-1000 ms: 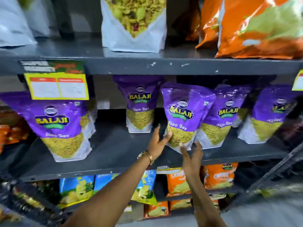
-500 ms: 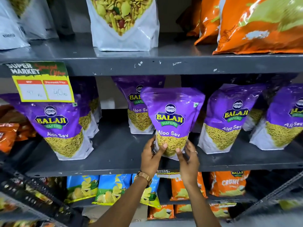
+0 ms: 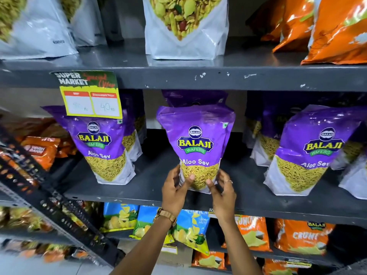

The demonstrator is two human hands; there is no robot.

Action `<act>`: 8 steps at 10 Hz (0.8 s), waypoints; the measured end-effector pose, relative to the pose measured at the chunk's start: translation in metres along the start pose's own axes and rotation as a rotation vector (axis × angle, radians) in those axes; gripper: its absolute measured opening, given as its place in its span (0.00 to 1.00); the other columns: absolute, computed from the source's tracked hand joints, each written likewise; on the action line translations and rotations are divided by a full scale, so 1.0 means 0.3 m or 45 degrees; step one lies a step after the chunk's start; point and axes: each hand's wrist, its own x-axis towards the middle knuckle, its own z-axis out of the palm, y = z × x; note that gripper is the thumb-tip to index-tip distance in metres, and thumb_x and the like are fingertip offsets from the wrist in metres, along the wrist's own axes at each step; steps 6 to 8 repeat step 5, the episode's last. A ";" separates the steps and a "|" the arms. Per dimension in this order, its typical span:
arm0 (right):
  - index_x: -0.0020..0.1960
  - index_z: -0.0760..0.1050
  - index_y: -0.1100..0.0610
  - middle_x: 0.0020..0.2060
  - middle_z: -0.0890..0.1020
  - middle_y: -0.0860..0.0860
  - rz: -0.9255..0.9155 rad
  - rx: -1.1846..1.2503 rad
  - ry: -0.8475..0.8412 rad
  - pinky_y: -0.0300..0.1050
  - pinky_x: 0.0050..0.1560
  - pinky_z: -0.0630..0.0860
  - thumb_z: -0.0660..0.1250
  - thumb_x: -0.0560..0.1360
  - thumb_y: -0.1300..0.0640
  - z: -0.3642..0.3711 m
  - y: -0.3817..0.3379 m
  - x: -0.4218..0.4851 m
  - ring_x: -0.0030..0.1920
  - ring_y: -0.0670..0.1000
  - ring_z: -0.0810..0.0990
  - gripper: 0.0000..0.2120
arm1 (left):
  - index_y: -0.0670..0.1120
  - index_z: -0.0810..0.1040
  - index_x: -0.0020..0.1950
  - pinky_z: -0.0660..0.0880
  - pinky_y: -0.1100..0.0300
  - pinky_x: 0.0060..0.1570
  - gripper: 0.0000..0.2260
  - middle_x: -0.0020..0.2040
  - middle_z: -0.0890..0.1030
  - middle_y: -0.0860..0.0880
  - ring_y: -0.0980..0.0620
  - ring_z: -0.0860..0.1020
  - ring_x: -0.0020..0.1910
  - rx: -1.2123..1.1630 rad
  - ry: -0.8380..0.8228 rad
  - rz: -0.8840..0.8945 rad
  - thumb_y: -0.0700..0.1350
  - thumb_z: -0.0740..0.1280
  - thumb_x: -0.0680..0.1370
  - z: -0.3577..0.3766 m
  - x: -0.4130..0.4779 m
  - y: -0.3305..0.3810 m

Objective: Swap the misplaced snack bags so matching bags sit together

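A purple Aloo Sev bag (image 3: 195,139) stands upright at the front of the middle shelf (image 3: 151,195), in the centre of the view. My left hand (image 3: 174,190) grips its lower left corner and my right hand (image 3: 223,190) its lower right corner, thumbs on the front. Another purple bag (image 3: 195,98) stands directly behind it. Matching purple bags stand to the left (image 3: 103,147) and to the right (image 3: 309,153) on the same shelf.
White snack-mix bags (image 3: 186,26) and orange bags (image 3: 335,28) sit on the top shelf. Blue chip bags (image 3: 119,217) and orange bags (image 3: 301,237) fill the lower shelf. A price tag (image 3: 91,100) hangs at upper left. A dark rack (image 3: 49,197) slants at left.
The held purple bag has shifted left along the shelf, away from the right-hand bags, to in front of the rear bag. Both hands now clasp its bottom corners.
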 end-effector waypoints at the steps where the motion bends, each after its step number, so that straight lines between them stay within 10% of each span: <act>1: 0.63 0.73 0.61 0.51 0.81 0.50 0.006 0.003 -0.014 0.24 0.45 0.73 0.70 0.73 0.63 0.002 -0.003 0.004 0.49 0.29 0.79 0.19 | 0.43 0.74 0.65 0.77 0.71 0.44 0.21 0.55 0.82 0.49 0.66 0.81 0.50 0.019 -0.007 -0.012 0.42 0.72 0.73 -0.002 0.002 0.006; 4: 0.65 0.70 0.53 0.54 0.80 0.45 0.033 -0.127 -0.075 0.29 0.52 0.74 0.70 0.74 0.57 0.016 -0.044 0.002 0.54 0.37 0.79 0.21 | 0.52 0.72 0.62 0.75 0.73 0.48 0.19 0.55 0.80 0.54 0.71 0.78 0.49 0.100 -0.067 0.004 0.45 0.72 0.73 -0.030 0.014 0.021; 5: 0.73 0.64 0.56 0.71 0.70 0.58 0.004 -0.229 0.013 0.55 0.64 0.75 0.69 0.74 0.52 0.000 -0.113 -0.034 0.68 0.57 0.72 0.30 | 0.48 0.66 0.69 0.71 0.69 0.57 0.27 0.60 0.73 0.57 0.69 0.74 0.54 0.098 -0.146 -0.011 0.48 0.72 0.73 -0.060 -0.014 0.070; 8: 0.73 0.64 0.56 0.71 0.70 0.58 0.004 -0.229 0.013 0.55 0.64 0.75 0.69 0.74 0.52 0.000 -0.113 -0.034 0.68 0.57 0.72 0.30 | 0.48 0.66 0.69 0.71 0.69 0.57 0.27 0.60 0.73 0.57 0.69 0.74 0.54 0.098 -0.146 -0.011 0.48 0.72 0.73 -0.060 -0.014 0.070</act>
